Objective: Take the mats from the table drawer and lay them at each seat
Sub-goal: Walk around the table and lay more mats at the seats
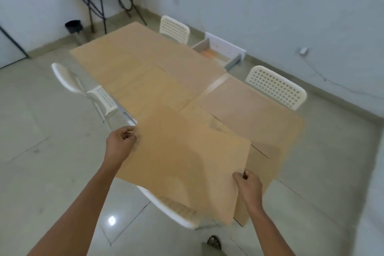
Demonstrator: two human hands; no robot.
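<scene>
I hold one mat (182, 164) by two far-apart corners, my left hand (120, 143) pinching one and my right hand (248, 183) pinching the other, so it stays flat. It hangs over the table (124, 54) edge, above the near chair (176, 212). Other mats (239, 108) lie by seats. The drawer (220, 52) sits open across the table.
</scene>
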